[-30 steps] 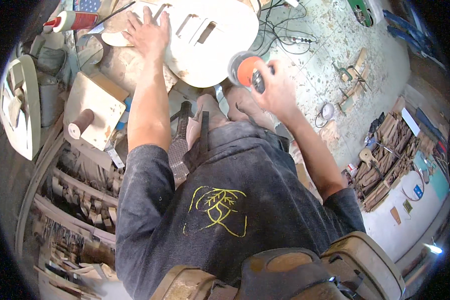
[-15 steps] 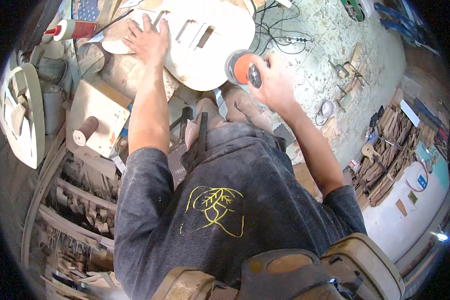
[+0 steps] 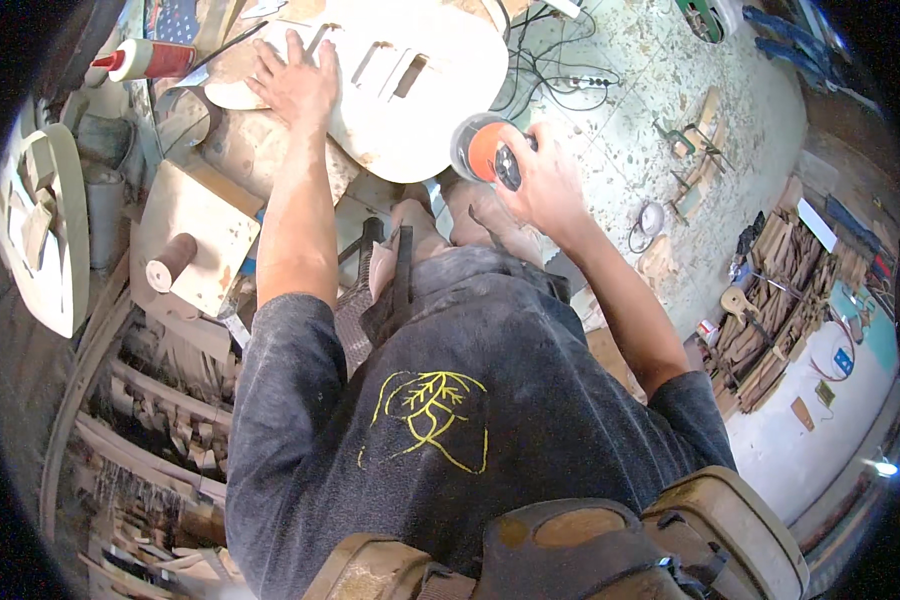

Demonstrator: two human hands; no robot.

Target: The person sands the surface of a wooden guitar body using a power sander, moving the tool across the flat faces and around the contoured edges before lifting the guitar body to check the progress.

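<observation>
Looks like the sanding step on this guitar build. Right hand is gripping an orange power sander tight, upper middle of the frame, right at the lower edge of the unfinished guitar body. Just past it, left hand is lying flat with fingers spread, pinning the body on the bench. I'd guess the next pass needs that body kept from shifting.
</observation>
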